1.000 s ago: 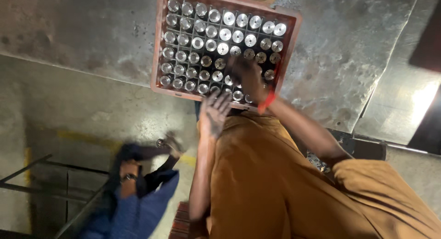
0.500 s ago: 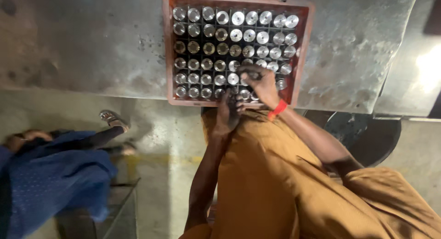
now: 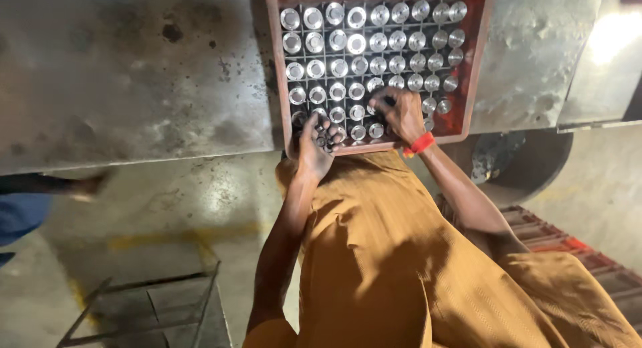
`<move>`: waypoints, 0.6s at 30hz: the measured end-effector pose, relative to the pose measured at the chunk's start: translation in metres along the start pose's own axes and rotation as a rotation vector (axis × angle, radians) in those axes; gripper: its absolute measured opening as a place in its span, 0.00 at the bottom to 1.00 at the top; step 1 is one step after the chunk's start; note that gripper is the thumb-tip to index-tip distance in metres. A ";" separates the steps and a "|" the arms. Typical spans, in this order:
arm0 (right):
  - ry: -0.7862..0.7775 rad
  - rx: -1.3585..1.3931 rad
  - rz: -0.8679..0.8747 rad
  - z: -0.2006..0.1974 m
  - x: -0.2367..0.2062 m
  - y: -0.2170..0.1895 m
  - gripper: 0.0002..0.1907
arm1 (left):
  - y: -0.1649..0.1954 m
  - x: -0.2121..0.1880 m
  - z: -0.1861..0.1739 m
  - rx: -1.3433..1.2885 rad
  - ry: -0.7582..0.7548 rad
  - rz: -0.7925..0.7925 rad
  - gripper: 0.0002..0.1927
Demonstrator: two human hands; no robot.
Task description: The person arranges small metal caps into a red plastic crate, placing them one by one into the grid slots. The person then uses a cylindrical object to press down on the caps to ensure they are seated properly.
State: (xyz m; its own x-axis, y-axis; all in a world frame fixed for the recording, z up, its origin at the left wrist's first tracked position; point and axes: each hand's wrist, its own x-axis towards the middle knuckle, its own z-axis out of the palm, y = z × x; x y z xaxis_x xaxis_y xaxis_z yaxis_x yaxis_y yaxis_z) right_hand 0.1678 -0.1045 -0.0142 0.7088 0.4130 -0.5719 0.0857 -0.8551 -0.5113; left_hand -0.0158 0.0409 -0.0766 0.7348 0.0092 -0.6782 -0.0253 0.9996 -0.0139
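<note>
The small metal cylinders cupped in the left hand sit at the near edge of the red tray, right over its bottom-left corner. That hand's fingers curl loosely around several of the dark little parts, palm up, like a scoop. The right hand, with a red band at the wrist, is laid over the lower rows of the tray, its fingers bent down onto one of the cylinders; whether they pinch it or only touch it, I cannot tell from here.

To my eye this is the middle of working the bottom rows, pieces passing between tray and cupped hand. The next move calls for a careful fingertip pinch on a single piece, since the neighbours stand close.

The tray is gridded into cells, nearly every one holding an upright shiny cylinder. It rests on a stained grey metal counter. The person wears an ochre garment.
</note>
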 end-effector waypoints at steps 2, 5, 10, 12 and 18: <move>0.047 0.034 -0.258 -0.002 0.000 -0.002 0.10 | 0.003 0.000 0.000 0.024 -0.011 -0.031 0.17; 0.075 0.002 -0.437 -0.004 -0.006 0.010 0.09 | 0.006 0.000 0.001 0.017 -0.025 -0.069 0.16; 0.154 -0.136 -0.604 -0.006 -0.013 0.034 0.07 | 0.003 0.007 0.001 0.002 -0.062 -0.032 0.15; 0.114 -0.147 -0.632 -0.006 -0.009 0.037 0.07 | -0.002 0.014 0.002 0.008 -0.069 0.004 0.14; 0.044 0.119 -0.546 -0.016 0.002 0.040 0.08 | -0.032 0.037 0.013 0.041 -0.043 0.137 0.11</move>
State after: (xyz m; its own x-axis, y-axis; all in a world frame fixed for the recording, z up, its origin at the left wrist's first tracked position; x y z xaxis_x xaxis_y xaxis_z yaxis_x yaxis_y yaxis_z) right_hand 0.1833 -0.1427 -0.0256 0.6123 0.7702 -0.1783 0.3703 -0.4787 -0.7961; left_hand 0.0209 0.0100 -0.0914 0.7550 0.1462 -0.6393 -0.1005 0.9891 0.1075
